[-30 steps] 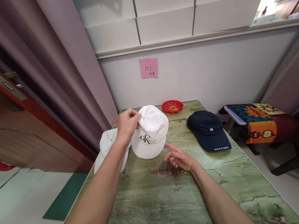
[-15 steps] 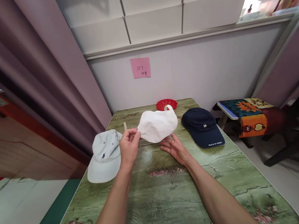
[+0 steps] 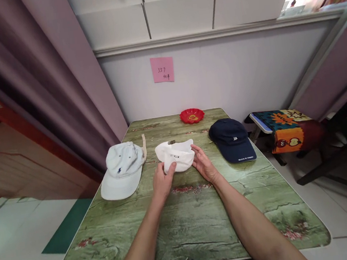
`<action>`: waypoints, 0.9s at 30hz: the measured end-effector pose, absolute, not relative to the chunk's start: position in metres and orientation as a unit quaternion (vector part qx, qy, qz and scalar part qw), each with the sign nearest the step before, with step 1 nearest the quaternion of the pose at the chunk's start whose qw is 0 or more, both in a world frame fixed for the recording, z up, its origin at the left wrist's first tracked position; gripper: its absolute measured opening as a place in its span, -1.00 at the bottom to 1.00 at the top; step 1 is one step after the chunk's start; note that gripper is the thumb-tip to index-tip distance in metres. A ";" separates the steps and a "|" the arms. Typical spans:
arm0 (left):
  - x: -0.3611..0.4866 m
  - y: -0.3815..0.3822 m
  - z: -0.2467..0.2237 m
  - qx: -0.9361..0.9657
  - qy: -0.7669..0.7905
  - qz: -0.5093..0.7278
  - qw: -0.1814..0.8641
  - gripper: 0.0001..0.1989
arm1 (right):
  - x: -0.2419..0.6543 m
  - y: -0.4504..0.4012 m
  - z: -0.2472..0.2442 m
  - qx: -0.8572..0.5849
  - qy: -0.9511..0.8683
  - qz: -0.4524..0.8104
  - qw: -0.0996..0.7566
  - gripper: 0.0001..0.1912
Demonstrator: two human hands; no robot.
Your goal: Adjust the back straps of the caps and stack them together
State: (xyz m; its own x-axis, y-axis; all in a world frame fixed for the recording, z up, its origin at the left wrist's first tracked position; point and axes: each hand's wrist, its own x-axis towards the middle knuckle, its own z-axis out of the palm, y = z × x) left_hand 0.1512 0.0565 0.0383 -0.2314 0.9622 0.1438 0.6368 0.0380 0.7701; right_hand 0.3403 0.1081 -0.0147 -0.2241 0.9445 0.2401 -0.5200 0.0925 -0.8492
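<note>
Between my two hands is a white cap [image 3: 180, 157], its small dark logo and a metal buckle showing. My left hand [image 3: 164, 180] grips its lower left edge, thumb on top. My right hand [image 3: 204, 164] holds the cap's right edge with the fingers partly behind it. To the left lies a pale blue cap [image 3: 122, 166] with a dark emblem, its brim toward me and its strap sticking up. On the right a navy cap [image 3: 234, 139] rests with its brim toward me.
A red scalloped dish [image 3: 192, 115] sits at the back of the green wood-patterned table [image 3: 192, 225]. Behind it is a wall with a pink note [image 3: 162, 69]. A stool with a colourful cloth [image 3: 288, 127] stands to the right, beyond the table edge.
The white cap has come down and turned, so its logo and buckle now show. My left hand moved right and lower; my right hand has closed on the cap's right edge.
</note>
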 end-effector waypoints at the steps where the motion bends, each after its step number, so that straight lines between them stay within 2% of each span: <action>1: 0.153 0.056 0.035 0.584 0.704 0.344 0.211 -0.59 | 0.341 0.108 -0.016 -0.254 -0.483 0.601 0.584 -0.39; 6: 0.157 0.050 0.027 0.613 0.720 0.273 0.178 -0.62 | 0.345 0.100 -0.018 -0.385 -0.619 0.278 0.626 -0.40; 10: 0.160 0.041 0.031 0.618 0.737 0.230 0.151 -0.57 | 0.340 0.083 -0.009 -0.353 -0.705 0.117 0.604 -0.28; 14: 0.163 0.033 0.034 0.623 0.747 0.190 0.134 -0.55 | 0.325 0.072 -0.004 -0.303 -0.796 0.115 0.512 -0.46; 18: 0.164 0.028 0.031 0.638 0.738 0.183 0.118 -0.63 | 0.318 0.072 -0.005 -0.322 -0.807 0.113 0.482 -0.59; 24: 0.165 0.027 0.029 0.661 0.711 0.202 0.127 -0.64 | 0.323 0.075 -0.007 -0.376 -0.810 0.059 0.445 -0.54; 27: 0.158 0.027 0.045 0.684 0.691 0.159 0.174 -0.64 | 0.324 0.075 -0.007 -0.388 -0.813 0.022 0.433 -0.50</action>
